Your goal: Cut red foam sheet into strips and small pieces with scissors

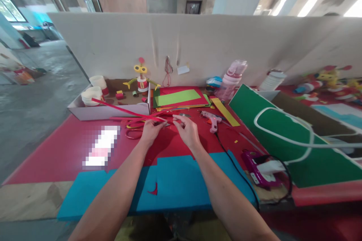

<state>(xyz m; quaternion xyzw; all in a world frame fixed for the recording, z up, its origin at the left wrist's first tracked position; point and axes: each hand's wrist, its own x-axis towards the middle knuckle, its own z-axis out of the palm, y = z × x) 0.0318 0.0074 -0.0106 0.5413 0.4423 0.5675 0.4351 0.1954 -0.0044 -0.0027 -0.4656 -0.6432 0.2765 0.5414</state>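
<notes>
Between the thumb and fingers of my left hand (152, 131) is a long, narrow red paper strip (121, 108), whose free end reaches left over the white box. My right hand (186, 130) is closed in a pinch close by, at the right end of the strip; its fingertips partly hide what they grip. Scissors with red and yellow handles (134, 133) lie beside my left hand, partly covered. More red strips lie behind the hands. To the right of my right hand rests a pink hot glue gun (211, 119) with a black cord.
A white box (113, 113) holds paper cups (92, 96) and a small robot figure (141, 79). Coloured sheets (178, 98) lie behind the hands. Blue board (178, 184) covers the front edge. A green panel (283, 135), white cable and purple power strip (258, 169) stand right.
</notes>
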